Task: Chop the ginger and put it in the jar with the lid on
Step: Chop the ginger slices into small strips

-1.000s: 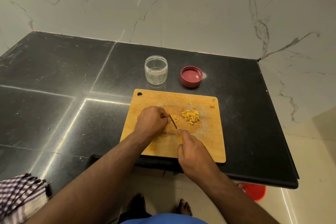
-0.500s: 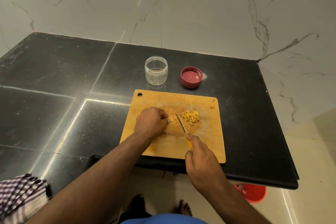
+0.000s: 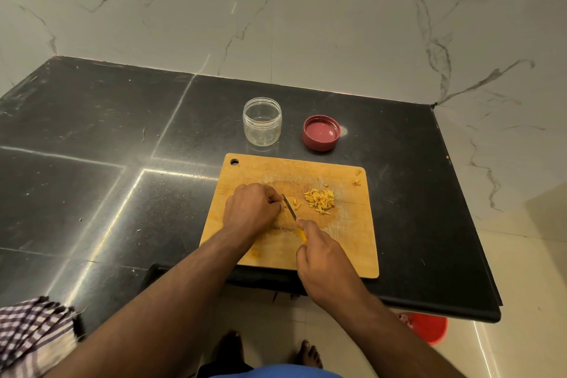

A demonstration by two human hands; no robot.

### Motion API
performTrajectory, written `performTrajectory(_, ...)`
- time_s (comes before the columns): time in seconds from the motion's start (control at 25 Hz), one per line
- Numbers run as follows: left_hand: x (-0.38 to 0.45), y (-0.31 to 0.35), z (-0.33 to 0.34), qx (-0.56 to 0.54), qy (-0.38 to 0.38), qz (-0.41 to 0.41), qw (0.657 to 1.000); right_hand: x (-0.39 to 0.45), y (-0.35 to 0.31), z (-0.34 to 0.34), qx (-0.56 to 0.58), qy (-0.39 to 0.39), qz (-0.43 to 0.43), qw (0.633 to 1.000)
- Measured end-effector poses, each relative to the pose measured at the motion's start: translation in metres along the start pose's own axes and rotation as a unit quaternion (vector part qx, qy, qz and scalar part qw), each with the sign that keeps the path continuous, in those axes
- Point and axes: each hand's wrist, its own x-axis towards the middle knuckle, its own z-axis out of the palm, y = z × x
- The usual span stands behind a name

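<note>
Chopping's mostly done: right hand point(image 3: 325, 258) grips knife point(image 3: 290, 207), left hand point(image 3: 251, 212) curls over hidden ginger; pile point(image 3: 319, 202) waits, jar point(image 3: 262, 121) empty, lid point(image 3: 321, 133) off.

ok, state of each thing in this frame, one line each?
jar: open, empty, upright
lid: off, inside up, right of the jar
ginger pile: chopped, on the cutting board
knife: blade down beside the left hand, gripped by the right hand
left hand: curled on the board; ginger under it hidden
</note>
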Motion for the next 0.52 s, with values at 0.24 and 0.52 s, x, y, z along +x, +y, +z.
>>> performTrajectory(0.24, 0.001, 0.001, 0.0, -0.018, -0.005, -0.006, 1.0, 0.002, 0.001, 0.003, -0.009, -0.016, 0.004, 1.0)
performTrajectory(0.52, 0.0, 0.0, 0.0, -0.022, -0.005, -0.001, 1.0, -0.024, 0.01, 0.001, 0.032, -0.003, 0.017, 0.999)
